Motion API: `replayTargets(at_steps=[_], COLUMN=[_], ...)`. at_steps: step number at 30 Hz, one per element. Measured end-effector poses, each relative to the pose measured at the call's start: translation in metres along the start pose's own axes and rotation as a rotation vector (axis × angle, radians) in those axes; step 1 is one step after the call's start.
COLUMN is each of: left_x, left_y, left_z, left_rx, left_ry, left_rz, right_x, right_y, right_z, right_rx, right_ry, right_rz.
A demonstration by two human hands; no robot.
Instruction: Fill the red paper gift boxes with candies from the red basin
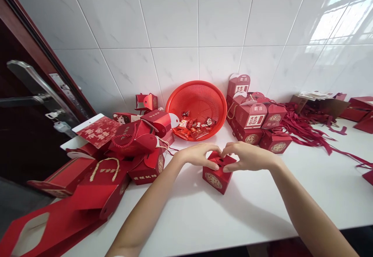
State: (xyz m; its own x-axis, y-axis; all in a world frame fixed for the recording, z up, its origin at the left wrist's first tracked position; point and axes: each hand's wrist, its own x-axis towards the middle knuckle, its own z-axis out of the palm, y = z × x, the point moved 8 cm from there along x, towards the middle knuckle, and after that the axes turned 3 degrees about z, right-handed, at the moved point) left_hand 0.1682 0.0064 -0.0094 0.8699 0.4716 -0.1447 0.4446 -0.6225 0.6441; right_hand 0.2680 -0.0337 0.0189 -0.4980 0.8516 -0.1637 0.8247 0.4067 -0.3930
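Observation:
A small red cardboard gift box [217,180] with a round gold emblem stands upright on the white table, in front of the basket. My left hand [201,156] curves over its left side, thumb against a top flap and fingers on the far edge. From the other side my right hand [246,156] grips the top flaps [222,159] between thumb and fingers. Both hands are closed on the box top. The flaps lean together with a dark gap between them; the box's far side is hidden.
A red plastic basket [201,93] holding wrapped candies [192,128] leans at the tiled wall. Red boxes [122,144] with rope handles pile up at left, beside a door [29,93]. Stacked gift boxes [252,115] and dark-red ribbons [300,126] lie at right.

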Motion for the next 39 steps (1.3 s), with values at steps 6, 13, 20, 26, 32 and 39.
replayTargets(at_steps=[6,13,20,26,32,39], left_x=[0.001,-0.006,-0.008,-0.017,-0.025,-0.026], left_y=[-0.011,0.003,0.020,0.013,0.001,-0.010], left_z=[-0.003,0.006,0.006,-0.011,-0.023,-0.019], left_rx=[0.122,0.267,0.097,0.024,0.048,-0.013], left_ry=[0.120,0.166,0.116,0.170,0.200,0.238], left_rz=[-0.219,-0.338,-0.151,-0.144,-0.175,-0.168], right_x=[-0.013,-0.008,-0.037,-0.122,-0.206,-0.166], right_y=[-0.002,-0.007,0.031,0.111,0.173,0.269], right_z=[0.024,0.057,0.033,-0.031,-0.076,-0.091], right_rx=[-0.024,-0.026,0.151,0.155,0.086,-0.073], right_ry=[0.256,0.379,0.523,0.892,1.089,1.043], right_rz=[0.246,0.425,0.426,0.722,1.132,1.008])
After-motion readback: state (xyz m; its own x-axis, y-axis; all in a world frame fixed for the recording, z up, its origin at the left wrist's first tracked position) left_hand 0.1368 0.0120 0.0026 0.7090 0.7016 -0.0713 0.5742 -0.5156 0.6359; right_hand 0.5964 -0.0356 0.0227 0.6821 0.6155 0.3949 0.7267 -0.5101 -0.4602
